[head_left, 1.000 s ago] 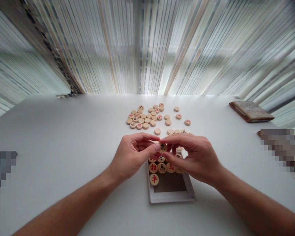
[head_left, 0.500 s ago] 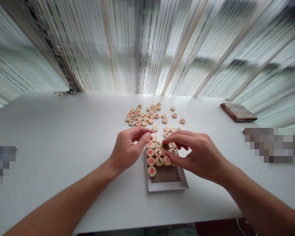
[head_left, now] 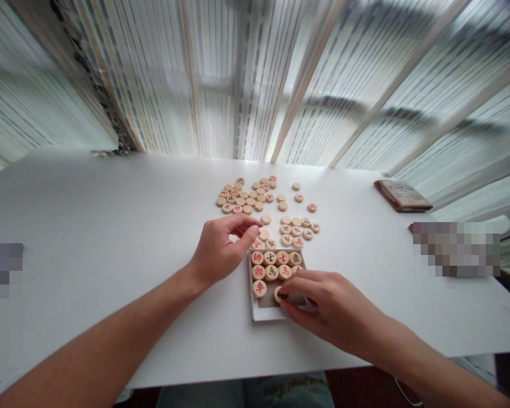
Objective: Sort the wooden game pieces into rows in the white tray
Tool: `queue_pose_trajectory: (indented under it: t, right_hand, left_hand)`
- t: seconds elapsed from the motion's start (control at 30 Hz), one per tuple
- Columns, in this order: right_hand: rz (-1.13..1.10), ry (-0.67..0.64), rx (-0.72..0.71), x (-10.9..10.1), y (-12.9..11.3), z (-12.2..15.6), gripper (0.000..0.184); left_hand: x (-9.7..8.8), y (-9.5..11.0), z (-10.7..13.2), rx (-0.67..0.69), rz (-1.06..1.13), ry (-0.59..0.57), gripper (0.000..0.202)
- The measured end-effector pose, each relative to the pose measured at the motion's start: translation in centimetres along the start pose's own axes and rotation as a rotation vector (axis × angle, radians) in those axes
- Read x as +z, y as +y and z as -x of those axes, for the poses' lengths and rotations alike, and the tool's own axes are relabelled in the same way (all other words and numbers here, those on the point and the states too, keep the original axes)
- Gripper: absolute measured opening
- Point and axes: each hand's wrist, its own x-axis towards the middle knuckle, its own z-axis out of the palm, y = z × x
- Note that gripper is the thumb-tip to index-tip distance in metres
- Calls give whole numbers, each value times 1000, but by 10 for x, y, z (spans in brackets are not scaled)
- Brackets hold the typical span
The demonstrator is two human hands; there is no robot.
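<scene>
My right hand (head_left: 331,300) pinches a round wooden Chinese chess piece (head_left: 279,294) with a black character, low inside a shallow white box (head_left: 276,315). Two upper rows of pieces with red and black characters line the box. A piece with a red character (head_left: 259,289) sits alone at the left of the third row. My fingers hide the right side of the box. My left hand (head_left: 223,246) hovers just above the box's upper left, fingers loosely curled and thumb apart, holding nothing visible. Near its fingertips lies a blank-faced piece (head_left: 264,234).
Loose pieces (head_left: 250,201) spread beyond the box, some blank side up. Another small group (head_left: 296,230) lies behind the box. A flat brown-edged box (head_left: 403,195) rests at the right on the white table (head_left: 153,187). Striped curtains (head_left: 221,85) hang behind.
My right hand has moved down toward me with the black-character piece, from above the upper rows into the box's lower part. My left hand stays nearly in place.
</scene>
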Motion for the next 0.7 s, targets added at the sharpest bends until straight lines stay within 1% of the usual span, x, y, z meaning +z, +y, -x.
queue_pose_trajectory:
  t: [0.07, 0.2, 0.43, 0.7]
  right_hand:
    - [27, -6, -5, 4, 1, -1, 13]
    - [92, 23, -34, 10, 2, 0, 15]
    - [134, 70, -78, 12, 1, -1, 18]
    - [171, 78, -76, 16, -2, -1, 17]
  left_hand:
    - [0, -1, 0, 4, -5, -4, 17]
    - [1, -3, 0, 10, -11, 0, 18]
    - [2, -3, 0, 10, -28, 0, 19]
    - [2, -5, 0, 6, -29, -3, 19]
